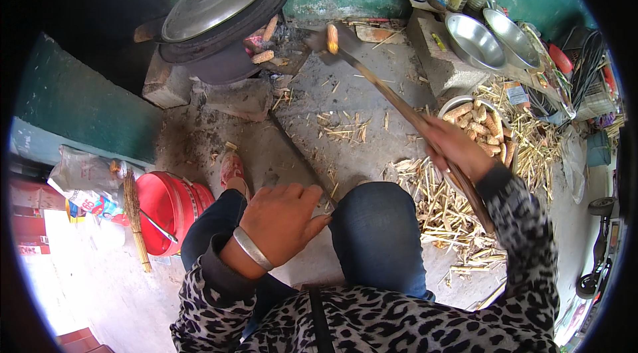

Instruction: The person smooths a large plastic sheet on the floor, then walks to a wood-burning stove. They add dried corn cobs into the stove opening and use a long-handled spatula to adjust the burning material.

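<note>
On the grey dirt floor [372,87], our right hand [455,147] grips long tongs [392,97] holding one yellow corn cob [332,38] near the brick stove [219,61] at upper left, more cobs wait in the round metal bowl [446,106], and our left hand [282,217] rests open-fingered.

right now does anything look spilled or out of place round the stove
Yes. Split cane-like stalks lie strewn over the floor by the right hand, and two corn cobs sit loose under the lidded wok. The left hand rests idle on the knee.

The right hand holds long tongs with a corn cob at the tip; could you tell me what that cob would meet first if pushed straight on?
Probably the corn cobs lying under the black pot at the hearth, though depth is unclear.
</note>
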